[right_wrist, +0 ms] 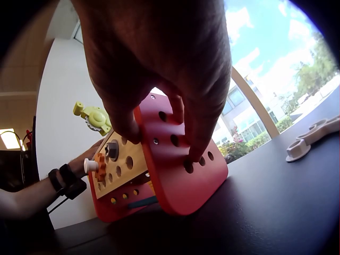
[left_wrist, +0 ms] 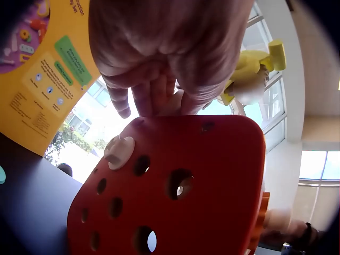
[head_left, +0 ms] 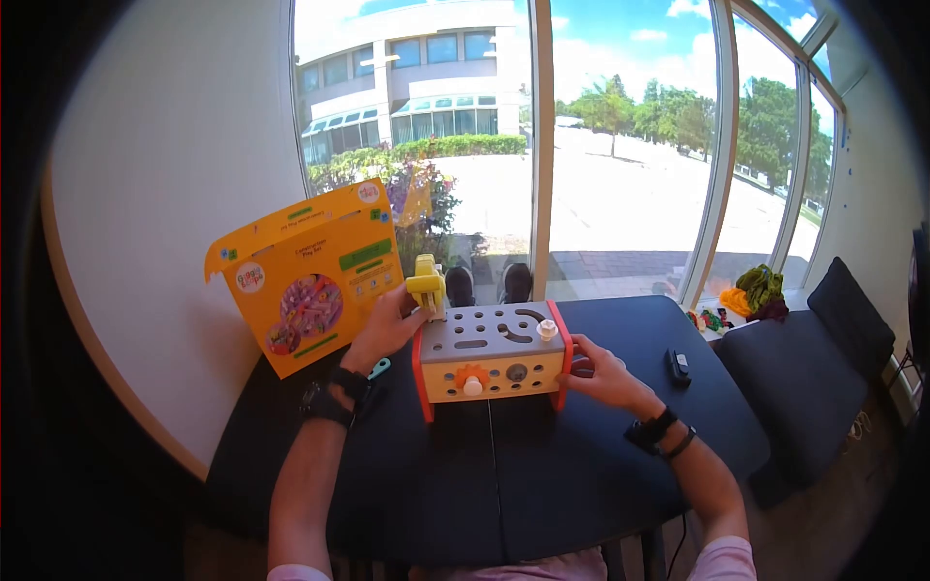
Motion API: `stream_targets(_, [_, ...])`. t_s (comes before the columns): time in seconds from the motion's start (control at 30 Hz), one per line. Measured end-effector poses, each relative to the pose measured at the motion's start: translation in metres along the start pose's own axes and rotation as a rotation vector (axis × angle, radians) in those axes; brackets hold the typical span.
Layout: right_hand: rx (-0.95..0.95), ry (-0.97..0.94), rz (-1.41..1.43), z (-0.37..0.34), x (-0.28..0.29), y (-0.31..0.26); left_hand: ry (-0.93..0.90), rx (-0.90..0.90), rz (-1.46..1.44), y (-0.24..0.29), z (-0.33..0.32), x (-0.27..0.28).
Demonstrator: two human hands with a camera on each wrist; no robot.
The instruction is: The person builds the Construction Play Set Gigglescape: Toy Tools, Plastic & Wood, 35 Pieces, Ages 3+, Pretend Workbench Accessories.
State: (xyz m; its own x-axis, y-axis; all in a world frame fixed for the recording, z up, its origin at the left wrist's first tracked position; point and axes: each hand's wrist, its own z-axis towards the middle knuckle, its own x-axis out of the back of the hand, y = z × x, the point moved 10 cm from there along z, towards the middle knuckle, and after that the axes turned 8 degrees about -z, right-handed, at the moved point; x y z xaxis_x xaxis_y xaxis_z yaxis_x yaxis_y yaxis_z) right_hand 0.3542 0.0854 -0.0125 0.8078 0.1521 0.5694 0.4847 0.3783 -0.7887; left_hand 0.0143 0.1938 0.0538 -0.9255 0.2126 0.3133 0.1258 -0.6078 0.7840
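Observation:
A toy workbench (head_left: 489, 334) with a grey holed top, red side panels and a pale front stands on the table in the head view. Its front bears an orange gear (head_left: 472, 379) and a grey screw head (head_left: 517, 372); a white knob (head_left: 546, 330) sits on top. At the top left corner is a yellow toy vise (head_left: 426, 282). My left hand (head_left: 386, 327) pinches a pale plastic piece (left_wrist: 171, 104) over the left panel's upper edge, close beside the vise. With thumb at the front edge and fingers on the outer face, my right hand (head_left: 608, 374) grips the right red panel (right_wrist: 183, 164).
A yellow play-set box (head_left: 310, 281) leans at the left by the wall. A teal toy piece (head_left: 379, 368) lies behind my left wrist. To the right are a small black device (head_left: 678, 368) and a white toy wrench (right_wrist: 313, 139). A dark chair (head_left: 794, 387) stands beyond.

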Motion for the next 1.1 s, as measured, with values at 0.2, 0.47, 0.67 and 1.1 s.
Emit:
stream_targets(0.2, [0.002, -0.002, 0.015, 0.001, -0.001, 0.003, 0.008, 0.074, 0.226, -0.005, -0.006, -0.001])
stream_targets(0.47, [-0.014, -0.022, 0.002, 0.000, -0.001, 0.003, -0.018, -0.015, 0.144, 0.007, -0.008, -0.007])
stream_targets(0.67, [-0.002, -0.034, -0.017, 0.002, -0.001, 0.008, -0.013, 0.024, 0.120, -0.019, -0.008, -0.003])
stream_targets(1.1, [0.056, 0.034, -0.487, 0.057, 0.021, 0.025, -0.059, 0.122, 0.271, 0.005, -0.046, -0.022])
